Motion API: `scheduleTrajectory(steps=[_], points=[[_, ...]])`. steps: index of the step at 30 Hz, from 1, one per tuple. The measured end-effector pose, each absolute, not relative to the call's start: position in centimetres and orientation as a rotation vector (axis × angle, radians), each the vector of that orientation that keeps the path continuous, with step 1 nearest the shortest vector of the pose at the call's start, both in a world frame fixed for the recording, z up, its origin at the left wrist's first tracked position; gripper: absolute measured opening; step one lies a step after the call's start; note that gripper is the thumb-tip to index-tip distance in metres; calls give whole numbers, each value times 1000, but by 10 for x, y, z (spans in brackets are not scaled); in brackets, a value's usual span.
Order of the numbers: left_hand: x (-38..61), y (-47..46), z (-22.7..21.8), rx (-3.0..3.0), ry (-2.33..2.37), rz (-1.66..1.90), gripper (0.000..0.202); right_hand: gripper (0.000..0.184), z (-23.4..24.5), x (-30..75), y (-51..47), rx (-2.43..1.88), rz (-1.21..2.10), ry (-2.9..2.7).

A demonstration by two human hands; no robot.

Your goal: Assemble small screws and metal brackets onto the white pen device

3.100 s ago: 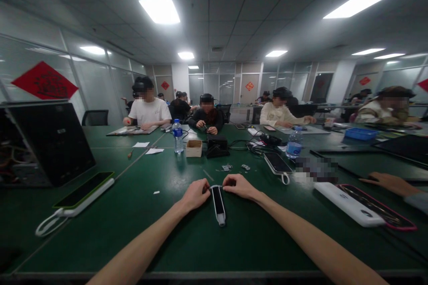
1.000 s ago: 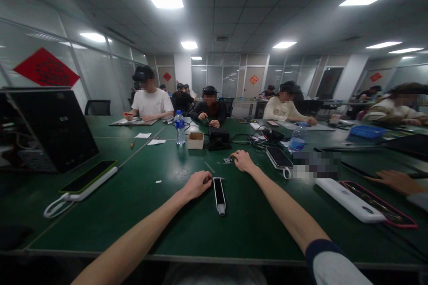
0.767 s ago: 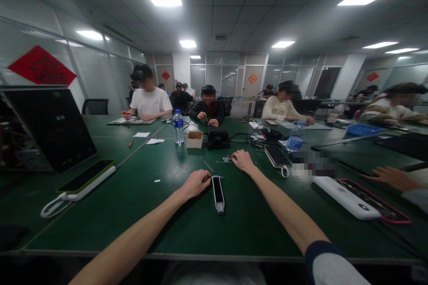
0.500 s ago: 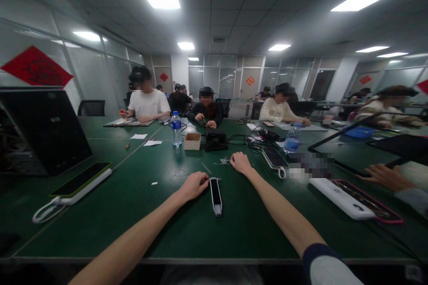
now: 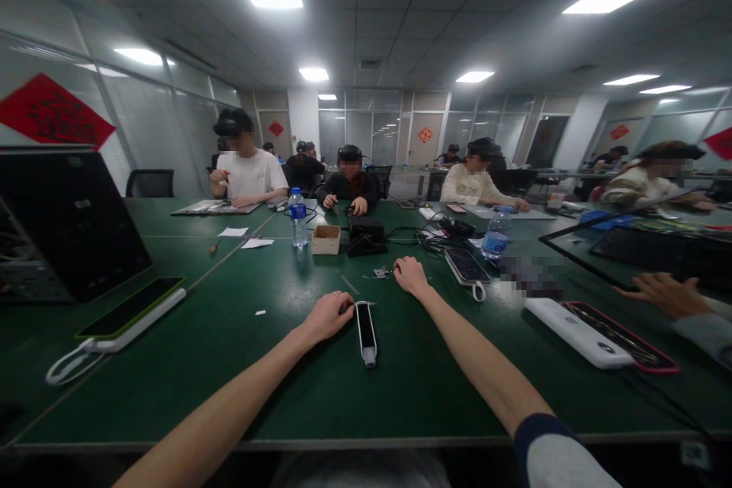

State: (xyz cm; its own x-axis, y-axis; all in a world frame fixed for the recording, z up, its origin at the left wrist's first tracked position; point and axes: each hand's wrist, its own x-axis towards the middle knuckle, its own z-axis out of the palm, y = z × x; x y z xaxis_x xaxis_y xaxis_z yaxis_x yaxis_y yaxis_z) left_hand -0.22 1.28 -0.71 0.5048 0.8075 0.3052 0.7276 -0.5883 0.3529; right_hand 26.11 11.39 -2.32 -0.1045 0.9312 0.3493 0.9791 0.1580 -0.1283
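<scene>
The right arm wears a pale, greyish-white sleeve edged with a broad, plain navy band that circles the arm; below it the forearm is bare. The left forearm is slim and bare, and the left hand has what may be a thin, light ring on one finger

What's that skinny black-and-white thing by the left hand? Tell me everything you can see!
The slim device is long, with a dark face, a white, plastic-looking frame and a pale, narrower tip at its near end. It lies flat, face up, on the green table. The left hand is beside its far end; I can't tell whether they touch.
</scene>
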Motion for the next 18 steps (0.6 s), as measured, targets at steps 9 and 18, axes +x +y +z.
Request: scheduleTrajectory(steps=[9, 18], points=[[-2, 13, -8, 2568, 1329, 665, 19, 30, -22, 262, 114, -1854, -176, -2134], [-2, 14, -11, 2602, 1336, 683, 17, 31, -6, 251, 104, -1867, -377, -2327]])
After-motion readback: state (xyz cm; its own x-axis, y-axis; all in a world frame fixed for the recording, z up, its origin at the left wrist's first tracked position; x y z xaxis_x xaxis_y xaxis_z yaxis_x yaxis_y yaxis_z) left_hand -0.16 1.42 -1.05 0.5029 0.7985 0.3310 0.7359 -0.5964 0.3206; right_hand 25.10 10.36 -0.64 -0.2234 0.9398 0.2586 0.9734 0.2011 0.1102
